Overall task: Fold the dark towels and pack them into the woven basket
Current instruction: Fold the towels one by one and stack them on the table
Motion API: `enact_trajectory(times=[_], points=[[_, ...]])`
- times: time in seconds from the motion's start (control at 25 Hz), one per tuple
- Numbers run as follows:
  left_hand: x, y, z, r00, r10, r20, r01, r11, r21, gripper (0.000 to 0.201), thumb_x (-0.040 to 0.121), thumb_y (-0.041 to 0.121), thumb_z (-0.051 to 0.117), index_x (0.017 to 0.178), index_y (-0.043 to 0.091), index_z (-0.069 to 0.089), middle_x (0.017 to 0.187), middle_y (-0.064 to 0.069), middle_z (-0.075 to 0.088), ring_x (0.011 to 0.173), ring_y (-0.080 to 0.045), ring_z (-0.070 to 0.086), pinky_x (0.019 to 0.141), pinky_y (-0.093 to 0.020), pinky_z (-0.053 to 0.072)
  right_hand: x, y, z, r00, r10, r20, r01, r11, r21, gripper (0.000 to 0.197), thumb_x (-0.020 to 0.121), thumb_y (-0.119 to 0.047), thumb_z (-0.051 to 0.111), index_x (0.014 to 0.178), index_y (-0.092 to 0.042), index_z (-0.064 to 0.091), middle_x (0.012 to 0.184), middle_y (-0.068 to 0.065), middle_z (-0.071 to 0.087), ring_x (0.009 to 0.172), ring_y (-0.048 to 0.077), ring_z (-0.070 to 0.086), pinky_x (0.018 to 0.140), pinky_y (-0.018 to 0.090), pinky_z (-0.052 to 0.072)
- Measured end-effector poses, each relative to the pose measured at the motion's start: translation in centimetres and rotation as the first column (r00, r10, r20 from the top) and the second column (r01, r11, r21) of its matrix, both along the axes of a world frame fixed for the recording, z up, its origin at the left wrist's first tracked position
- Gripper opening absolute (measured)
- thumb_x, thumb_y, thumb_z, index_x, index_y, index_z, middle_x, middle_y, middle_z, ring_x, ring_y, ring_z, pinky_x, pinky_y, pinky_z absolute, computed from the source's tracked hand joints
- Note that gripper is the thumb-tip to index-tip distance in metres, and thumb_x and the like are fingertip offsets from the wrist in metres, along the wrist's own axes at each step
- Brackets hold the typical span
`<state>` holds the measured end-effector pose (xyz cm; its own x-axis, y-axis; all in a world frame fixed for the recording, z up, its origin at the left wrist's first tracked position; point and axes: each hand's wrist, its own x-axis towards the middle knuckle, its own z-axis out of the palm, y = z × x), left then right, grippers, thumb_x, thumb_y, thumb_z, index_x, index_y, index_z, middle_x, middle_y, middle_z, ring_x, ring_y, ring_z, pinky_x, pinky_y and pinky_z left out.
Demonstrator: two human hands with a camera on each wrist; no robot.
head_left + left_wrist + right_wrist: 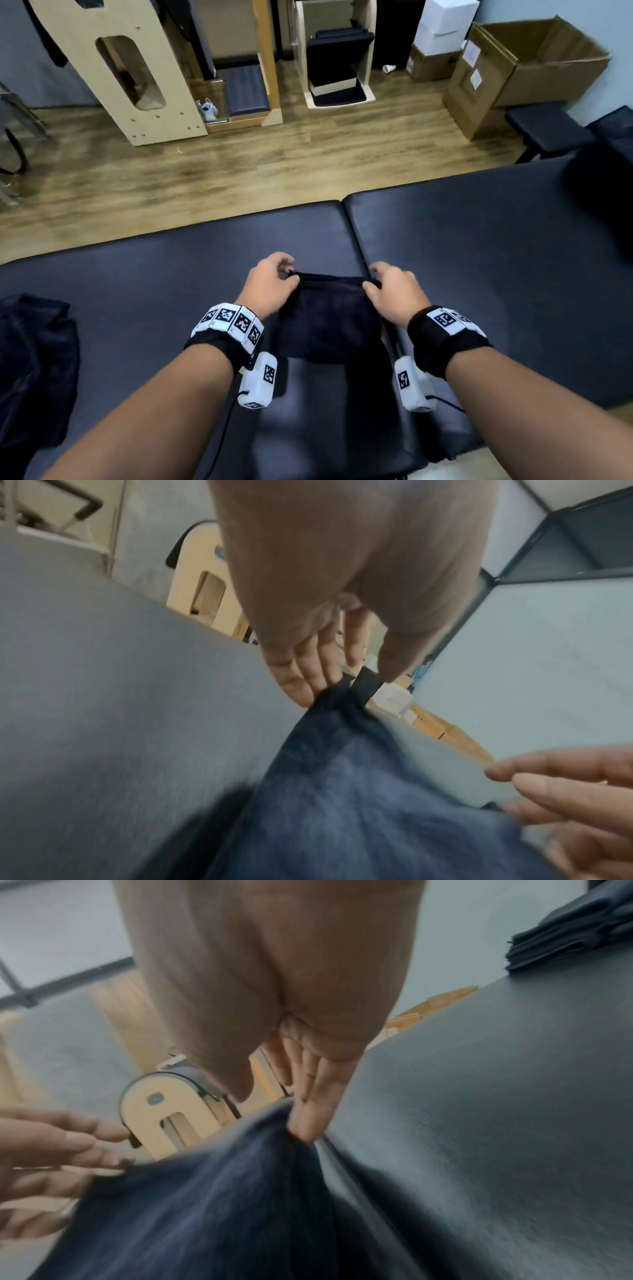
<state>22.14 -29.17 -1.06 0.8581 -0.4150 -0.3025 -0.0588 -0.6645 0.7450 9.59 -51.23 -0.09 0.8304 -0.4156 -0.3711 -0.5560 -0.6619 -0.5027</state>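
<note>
Head view shows your left hand (270, 284) and right hand (394, 291) each pinching a far corner of the towel (329, 322), fingers curled on soft, dark, folded cloth over the padded table (496, 246), across the seam between its two smooth cushions. A crumpled dark pile (34, 370) lies at your left, an open cardboard box (534, 68) on the floor

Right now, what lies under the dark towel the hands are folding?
The folded dark navy towel lies on the black padded vinyl table, over the seam between its two cushions. Both hands, left and right, pinch its far corners. Whatever lies beneath it is covered.
</note>
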Motion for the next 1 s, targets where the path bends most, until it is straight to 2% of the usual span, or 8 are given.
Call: enact_trajectory(times=[0.12, 0.24, 0.32, 0.48, 0.64, 0.72, 0.88, 1.0], points=[[-1.3, -0.5, -1.4, 0.994, -0.025, 0.103, 0.012, 0.992, 0.126, 0.043, 0.085, 0.030, 0.071, 0.123, 0.018, 0.055, 0.123, 0.001, 0.053, 0.114, -0.019, 0.056, 0.102, -0.029, 0.041, -0.2, 0.6, -2.1, 0.994, 0.020, -0.104, -0.031, 0.994, -0.109, 0.049, 0.090, -0.051, 0.062, 0.122, -0.015, 0.053, 0.121, 0.012, 0.064, 0.116, 0.038, 0.060, 0.094, 0.042, 0.050], [-2.8, 0.1, -3.0, 0.991, -0.125, 0.038, 0.101, 0.915, 0.391, 0.053, 0.080, 0.050, 0.071, 0.116, 0.018, 0.049, 0.118, -0.004, 0.055, 0.111, -0.030, 0.059, 0.093, -0.037, 0.047, -1.6, 1.9, -4.0, 0.981, -0.033, -0.193, 0.012, 0.994, -0.110, 0.058, 0.083, -0.062, 0.064, 0.116, -0.017, 0.049, 0.120, 0.010, 0.062, 0.113, 0.038, 0.061, 0.091, 0.043, 0.051], [-2.9, 0.4, -3.8, 0.992, -0.120, -0.029, 0.118, 0.859, 0.498, 0.058, 0.075, 0.061, 0.069, 0.107, 0.016, 0.051, 0.111, -0.008, 0.064, 0.106, -0.035, 0.062, 0.086, -0.039, 0.051, -1.5, 2.2, -4.9, 0.972, -0.108, -0.208, 0.087, 0.990, -0.108, 0.049, 0.089, -0.059, 0.060, 0.109, -0.014, 0.054, 0.116, 0.013, 0.066, 0.110, 0.038, 0.062, 0.088, 0.041, 0.051], [-1.8, 0.4, -4.6, 0.996, -0.086, 0.005, 0.076, 0.905, 0.418, 0.036, 0.087, 0.051, 0.063, 0.083, 0.017, 0.050, 0.094, -0.009, 0.067, 0.092, -0.036, 0.063, 0.079, -0.040, 0.052, -0.3, 2.2, -5.4, 0.978, -0.173, -0.113, 0.152, 0.973, -0.174, 0.038, 0.099, -0.052, 0.047, 0.087, -0.017, 0.052, 0.106, 0.013, 0.066, 0.101, 0.039, 0.062, 0.079, 0.042, 0.048], [-0.9, 0.6, -4.8, 0.999, -0.007, 0.046, -0.004, 0.976, 0.216, 0.033, 0.089, 0.038, 0.064, 0.073, 0.016, 0.045, 0.067, 0.000, 0.059, 0.076, -0.029, 0.057, 0.069, -0.034, 0.047, 0.4, 2.3, -5.3, 0.974, -0.205, 0.098, 0.220, 0.959, -0.178, 0.034, 0.098, -0.045, 0.055, 0.106, -0.014, 0.065, 0.108, 0.009, 0.063, 0.099, 0.038, 0.062, 0.080, 0.042, 0.049], [-0.7, 0.6, -4.9, 0.999, 0.032, 0.004, -0.032, 0.973, 0.227, 0.031, 0.092, 0.041, 0.061, 0.077, 0.016, 0.051, 0.071, 0.000, 0.061, 0.081, -0.028, 0.058, 0.071, -0.033, 0.045, 0.8, 2.2, -5.6, 0.968, -0.245, 0.055, 0.250, 0.956, -0.152, 0.037, 0.099, -0.046, 0.052, 0.109, -0.012, 0.064, 0.109, 0.011, 0.065, 0.102, 0.038, 0.062, 0.081, 0.041, 0.048], [-0.8, 0.3, -4.9, 0.995, -0.025, -0.092, 0.063, 0.900, 0.431, 0.047, 0.093, 0.057, 0.050, 0.095, 0.011, 0.060, 0.101, -0.011, 0.064, 0.099, -0.037, 0.061, 0.080, -0.036, 0.047, 0.9, 1.7, -6.2, 0.929, -0.333, -0.159, 0.329, 0.943, -0.052, 0.053, 0.100, -0.054, 0.043, 0.102, -0.006, 0.064, 0.112, 0.019, 0.069, 0.111, 0.040, 0.061, 0.085, 0.040, 0.046], [-0.6, 0.1, -5.1, 0.985, -0.073, -0.157, 0.135, 0.891, 0.434, 0.047, 0.083, 0.058, 0.062, 0.097, 0.013, 0.061, 0.102, -0.008, 0.064, 0.099, -0.033, 0.064, 0.084, -0.036, 0.053, 0.2, 2.0, -6.2, 0.924, -0.336, -0.182, 0.350, 0.936, 0.046, 0.046, 0.085, -0.056, 0.062, 0.101, -0.013, 0.067, 0.107, 0.010, 0.073, 0.107, 0.034, 0.065, 0.083, 0.033, 0.049]])
